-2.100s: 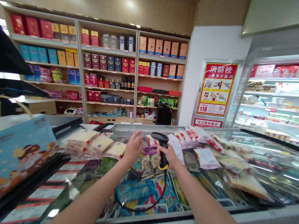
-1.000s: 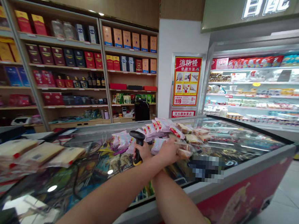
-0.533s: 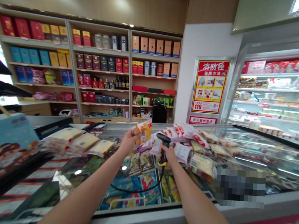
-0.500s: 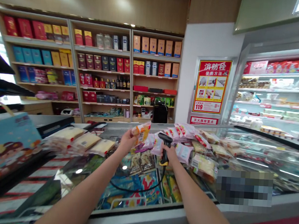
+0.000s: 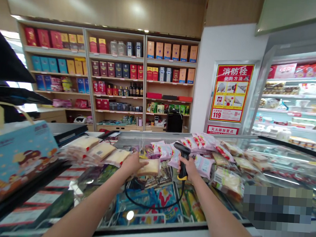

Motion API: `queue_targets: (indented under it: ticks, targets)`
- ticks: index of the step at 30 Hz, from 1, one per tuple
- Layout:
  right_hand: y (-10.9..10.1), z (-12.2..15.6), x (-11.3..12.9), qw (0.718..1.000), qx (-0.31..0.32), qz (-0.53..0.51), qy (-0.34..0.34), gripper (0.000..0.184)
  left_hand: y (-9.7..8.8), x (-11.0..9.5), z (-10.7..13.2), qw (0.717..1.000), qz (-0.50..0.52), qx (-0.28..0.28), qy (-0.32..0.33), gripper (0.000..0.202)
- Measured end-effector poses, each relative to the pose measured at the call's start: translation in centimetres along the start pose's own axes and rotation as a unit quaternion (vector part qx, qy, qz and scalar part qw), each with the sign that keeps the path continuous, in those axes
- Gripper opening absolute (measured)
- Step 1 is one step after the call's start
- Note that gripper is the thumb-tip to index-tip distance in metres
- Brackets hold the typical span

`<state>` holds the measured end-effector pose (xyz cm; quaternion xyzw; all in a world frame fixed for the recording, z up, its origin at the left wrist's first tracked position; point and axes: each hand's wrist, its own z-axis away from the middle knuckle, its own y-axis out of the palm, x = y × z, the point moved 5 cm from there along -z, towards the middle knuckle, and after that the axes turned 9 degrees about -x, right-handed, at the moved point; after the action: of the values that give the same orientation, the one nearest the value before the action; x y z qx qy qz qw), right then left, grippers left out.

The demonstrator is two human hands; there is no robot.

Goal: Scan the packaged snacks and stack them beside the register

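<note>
My left hand is closed on the edge of a clear-wrapped sandwich, its pale bread side facing up, low over the freezer's glass top. A black-and-yellow barcode scanner is upright in my right hand, fingers wrapped round its handle. From its base a black cable loops across the glass towards my left wrist. Similar wrapped sandwiches lie left of my left hand. Pink-white packets are heaped behind and beside the scanner, with more wrapped bread to the right.
Under the freezer's glass lie blue packs and other frozen goods. A blue paper bag stands at the left edge. Behind are shelves of boxes, a red fire-hydrant sign and a lit chiller. One patch at right is blurred out.
My left hand has lowered the sandwich from an upright tilt, orange label showing, to nearly flat with its pale side up. The scanner stays in my right hand. The view has shifted left.
</note>
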<state>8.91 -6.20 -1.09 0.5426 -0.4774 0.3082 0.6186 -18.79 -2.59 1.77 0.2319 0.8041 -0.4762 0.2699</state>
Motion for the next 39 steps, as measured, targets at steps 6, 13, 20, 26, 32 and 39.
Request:
queue_targets:
  ticks: [6,13,20,26,32,39]
  targets:
    - [0.3,0.1,-0.1,1.000,0.012,0.007,-0.004,0.039,2.2,-0.2,-1.4,0.950,-0.220,0.219,0.009,0.050]
    - [0.6,0.3,-0.1,0.999,0.037,0.024,-0.004,0.037,3.0,-0.7,-0.4,0.981,0.082,0.131,-0.117,0.039]
    - [0.9,0.4,-0.2,0.999,0.045,0.024,-0.008,0.044,2.5,0.2,-0.6,0.853,0.473,-0.112,-0.190,0.048]
    - [1.3,0.9,-0.2,0.996,0.081,0.035,-0.009,0.042,8.3,-2.1,-0.1,0.772,0.598,0.002,-0.214,0.039]
    - [1.7,1.7,0.3,0.992,0.108,0.069,0.017,0.047,10.1,-2.2,-0.6,0.685,0.687,0.099,-0.222,0.027]
    - [2.4,3.1,0.0,0.963,0.207,0.167,0.051,0.044,9.3,-0.4,-1.4,0.710,0.667,0.037,-0.222,0.016]
